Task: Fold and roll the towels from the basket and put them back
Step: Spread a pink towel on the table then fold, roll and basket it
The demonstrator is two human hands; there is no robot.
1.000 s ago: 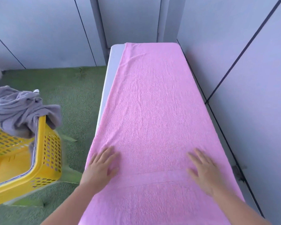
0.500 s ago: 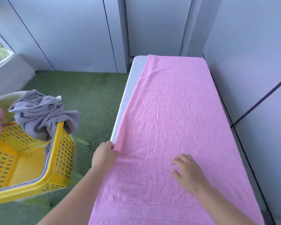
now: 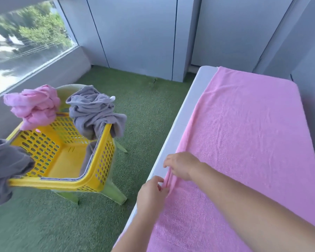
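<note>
No readable text, label or number anywhere

Pale grey-blue walls [image 3: 135, 33], split into panels by thin dark seams, close the far side and run along the right. A wide window [image 3: 25, 39] sits at the left above a low pale ledge [image 3: 44, 75]. Through it show trees and bright daylight, blurred. Soft daylight fills the room. Green turf [image 3: 149, 110] covers the floor. A pale green plastic chair [image 3: 115, 193] stands on it at left. A long white table [image 3: 178, 128] runs along the right wall, its far end close to the back wall.
</note>
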